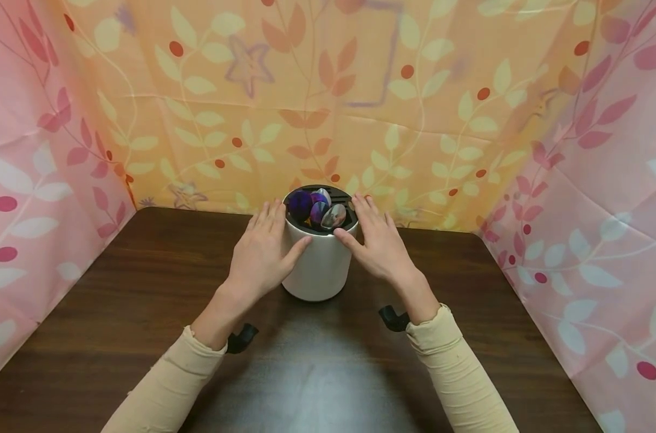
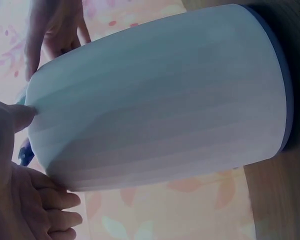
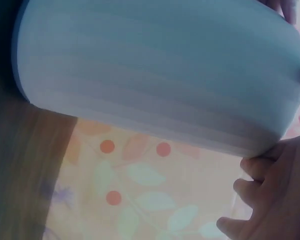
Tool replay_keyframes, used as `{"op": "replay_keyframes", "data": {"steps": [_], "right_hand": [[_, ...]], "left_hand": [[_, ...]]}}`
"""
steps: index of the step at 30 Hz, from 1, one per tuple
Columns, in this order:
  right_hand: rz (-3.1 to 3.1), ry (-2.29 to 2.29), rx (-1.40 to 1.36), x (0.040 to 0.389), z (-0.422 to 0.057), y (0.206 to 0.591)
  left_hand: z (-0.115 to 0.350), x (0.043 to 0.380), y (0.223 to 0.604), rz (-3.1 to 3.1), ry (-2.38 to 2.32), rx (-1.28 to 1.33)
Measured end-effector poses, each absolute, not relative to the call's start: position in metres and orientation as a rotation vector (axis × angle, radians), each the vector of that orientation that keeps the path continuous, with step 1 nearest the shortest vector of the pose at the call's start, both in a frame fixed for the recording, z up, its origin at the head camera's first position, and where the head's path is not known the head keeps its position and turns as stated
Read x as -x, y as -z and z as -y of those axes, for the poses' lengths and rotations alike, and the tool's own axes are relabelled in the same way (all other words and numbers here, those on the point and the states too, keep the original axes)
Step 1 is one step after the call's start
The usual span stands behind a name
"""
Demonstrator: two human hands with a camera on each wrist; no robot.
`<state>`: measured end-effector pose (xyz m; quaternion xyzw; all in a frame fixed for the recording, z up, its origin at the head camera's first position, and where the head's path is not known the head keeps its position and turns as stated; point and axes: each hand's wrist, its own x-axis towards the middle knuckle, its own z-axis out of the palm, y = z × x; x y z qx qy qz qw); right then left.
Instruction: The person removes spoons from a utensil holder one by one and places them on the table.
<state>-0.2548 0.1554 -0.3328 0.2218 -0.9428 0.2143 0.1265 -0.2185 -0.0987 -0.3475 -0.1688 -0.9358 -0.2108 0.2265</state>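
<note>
A white cylindrical utensil holder (image 1: 317, 270) with a black slotted top (image 1: 341, 195) stands upright on the table. Several shiny rounded heads, like spoon bowls, show at its top: a dark purple one (image 1: 300, 205), iridescent violet ones and a silver one (image 1: 334, 216). My left hand (image 1: 257, 252) lies along the left of the rim, fingers extended and thumb towards the front. On the opposite side my right hand (image 1: 382, 243) touches the rim, fingers straight and thumb at the front edge. In both wrist views the holder's smooth wall (image 2: 160, 100) fills most of the picture.
The dark brown wooden table (image 1: 117, 313) reaches back to a yellow-orange leaf-patterned cloth (image 1: 328, 120). Pink patterned cloths (image 1: 604, 180) hang at left and right. Black wrist mounts (image 1: 394, 319) sit below both wrists.
</note>
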Motion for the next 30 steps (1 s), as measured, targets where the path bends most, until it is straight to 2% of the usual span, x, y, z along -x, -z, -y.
{"op": "replay_keyframes", "data": {"steps": [7, 16, 30], "right_hand": [[2.760, -0.490, -0.645, 0.255, -0.146, 0.325], [2.775, -0.530, -0.645, 0.253, -0.147, 0.328], [2.752, -0.564, -0.653, 0.255, -0.149, 0.333]], "left_hand": [[0.103, 0.217, 0.350, 2.562, 0.615, 0.484], [0.115, 0.213, 0.343, 2.506, 0.932, 0.461], [0.113, 0.223, 0.328, 1.942, 1.501, 0.519]]}}
